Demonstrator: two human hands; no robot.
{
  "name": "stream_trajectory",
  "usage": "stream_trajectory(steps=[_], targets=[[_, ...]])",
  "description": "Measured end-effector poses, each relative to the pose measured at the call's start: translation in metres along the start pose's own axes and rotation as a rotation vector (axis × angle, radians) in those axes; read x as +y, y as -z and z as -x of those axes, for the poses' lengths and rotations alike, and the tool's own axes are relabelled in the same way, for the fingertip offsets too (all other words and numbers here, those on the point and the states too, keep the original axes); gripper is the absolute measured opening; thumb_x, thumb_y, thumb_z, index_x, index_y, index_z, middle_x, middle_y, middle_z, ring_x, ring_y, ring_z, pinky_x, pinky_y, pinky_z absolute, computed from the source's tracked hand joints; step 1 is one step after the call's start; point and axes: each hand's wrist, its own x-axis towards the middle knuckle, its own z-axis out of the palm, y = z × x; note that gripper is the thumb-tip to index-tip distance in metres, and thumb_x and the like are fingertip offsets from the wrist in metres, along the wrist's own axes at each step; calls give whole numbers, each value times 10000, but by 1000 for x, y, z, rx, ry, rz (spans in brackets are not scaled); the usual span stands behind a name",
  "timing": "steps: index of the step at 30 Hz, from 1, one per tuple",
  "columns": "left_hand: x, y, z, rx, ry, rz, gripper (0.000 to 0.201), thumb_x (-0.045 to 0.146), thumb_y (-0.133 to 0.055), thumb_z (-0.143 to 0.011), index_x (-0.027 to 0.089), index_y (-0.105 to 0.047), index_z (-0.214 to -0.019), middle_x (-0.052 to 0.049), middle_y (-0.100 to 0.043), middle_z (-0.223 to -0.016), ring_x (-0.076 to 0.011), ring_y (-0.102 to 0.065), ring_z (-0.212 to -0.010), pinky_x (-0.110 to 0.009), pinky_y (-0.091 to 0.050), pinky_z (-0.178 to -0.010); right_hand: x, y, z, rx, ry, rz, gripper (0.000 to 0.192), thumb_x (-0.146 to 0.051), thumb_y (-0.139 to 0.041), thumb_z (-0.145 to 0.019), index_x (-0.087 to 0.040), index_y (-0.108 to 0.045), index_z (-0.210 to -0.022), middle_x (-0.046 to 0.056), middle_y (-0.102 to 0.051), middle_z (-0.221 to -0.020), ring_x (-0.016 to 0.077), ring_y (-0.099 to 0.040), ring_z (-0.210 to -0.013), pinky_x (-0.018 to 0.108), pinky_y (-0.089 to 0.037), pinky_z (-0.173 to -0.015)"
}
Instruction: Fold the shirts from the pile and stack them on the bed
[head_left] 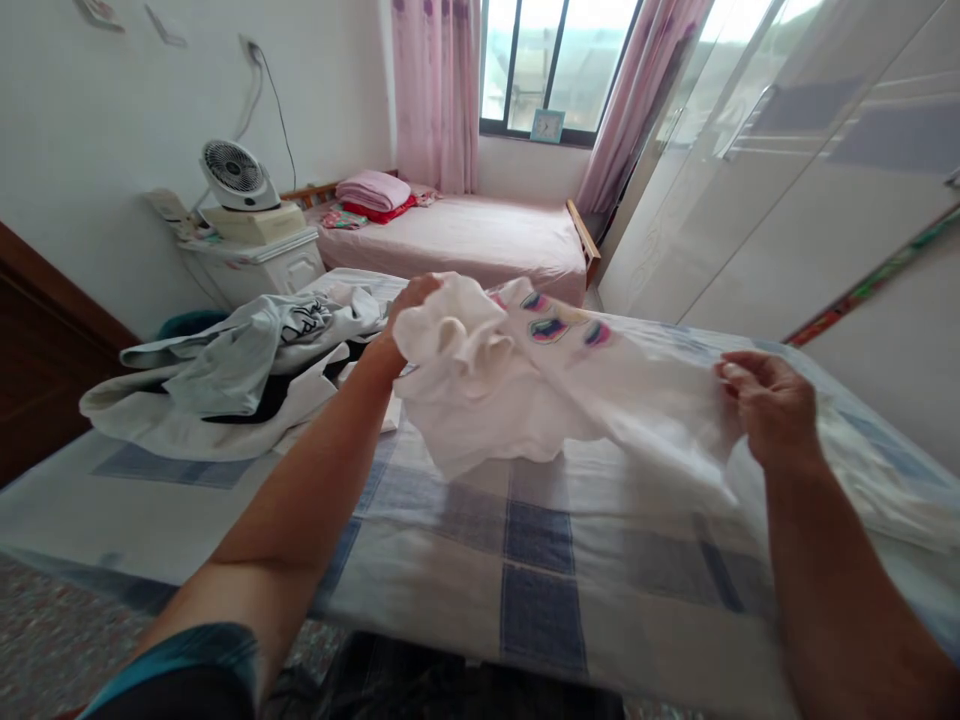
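A white shirt (510, 390) with a ruffle and a colourful printed patch is stretched out between my hands, above a blue-and-white checked bedspread (540, 600). My left hand (416, 292) is closed on its ruffled left end; the fingertips are partly behind the cloth. At the other end my right hand (772, 400) pinches the fabric between thumb and fingers. The cloth near my right hand is blurred by motion. To the left of my left forearm lies a heap of clothes (232, 370) in white, pale grey and black.
More white cloth (862, 480) lies on the bed at the right. Behind are a second bed (495, 235) with pink bedding, a fan (238, 175) on a box over a white cabinet (262, 260), and a clock (547, 126) by the window. A glossy wardrobe (750, 200) lines the right side.
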Motion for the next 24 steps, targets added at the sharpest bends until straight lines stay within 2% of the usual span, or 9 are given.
stream_trajectory(steps=[3,6,9,11,13,16,18,20,24], targets=[[-6,-5,-3,-48,-75,-262,257,188,-586,-764,123,-692,-988,-41,-713,-857,-172,-607,-933,-246,-436,-888,8,-5,0,-108,70,148,340,-393,-642,-697,-187,-640,-966,58,-646,-929,155,-566,-769,321,-443,-748],[-7,-5,2,-205,-250,-507,386,336,-537,-811,142,-658,-1122,-82,-700,-988,-207,-625,-928,-292,-435,-893,-5,-6,10,-536,83,239,375,-494,-630,-717,-200,-651,-949,62,-666,-956,193,-595,-838,343,-449,-798],[-9,-9,7,-465,-336,-551,486,444,-573,-761,178,-635,-1162,-76,-666,-1111,-215,-606,-990,-286,-436,-889,-23,-13,30,-1022,98,352,393,-539,-651,-690,-233,-663,-936,42,-666,-976,210,-600,-856,331,-460,-780],[-12,-16,9,-605,-334,-599,591,488,-634,-690,198,-605,-1205,-82,-640,-1171,-243,-583,-1040,-312,-433,-900,-30,-21,43,-1154,180,460,380,-519,-687,-656,-254,-667,-929,29,-656,-973,211,-589,-857,323,-453,-770],[-16,-24,10,-670,-317,-663,633,474,-677,-637,196,-605,-1201,-93,-650,-1144,-265,-587,-1019,-335,-442,-883,-31,-30,54,-1154,298,565,316,-469,-707,-634,-261,-665,-868,18,-642,-902,201,-573,-808,312,-438,-734],[-18,-30,8,-662,-276,-762,362,319,-634,-662,162,-697,-982,-104,-700,-952,-255,-624,-876,-322,-467,-796,-29,-39,62,-1117,397,636,125,-369,-622,-698,-245,-618,-716,1,-604,-757,163,-532,-669,293,-400,-634],[-17,-28,6,-615,-257,-799,225,228,-559,-686,151,-706,-838,-107,-704,-863,-238,-629,-820,-299,-469,-754,-27,-41,61,-1092,418,615,128,-325,-550,-742,-234,-580,-656,-7,-586,-699,146,-507,-615,286,-382,-604],[-15,-22,5,-503,-284,-791,217,199,-501,-719,154,-692,-811,-107,-701,-856,-229,-626,-843,-286,-462,-767,-25,-39,56,-985,403,552,135,-327,-528,-756,-232,-580,-675,-7,-598,-704,143,-513,-616,283,-387,-607],[-13,-8,0,-125,-311,-654,255,234,-422,-803,154,-659,-850,-118,-682,-875,-236,-610,-899,-309,-447,-833,-22,-27,37,-572,232,410,192,-394,-571,-743,-220,-603,-816,3,-614,-686,147,-516,-600,278,-379,-572]])
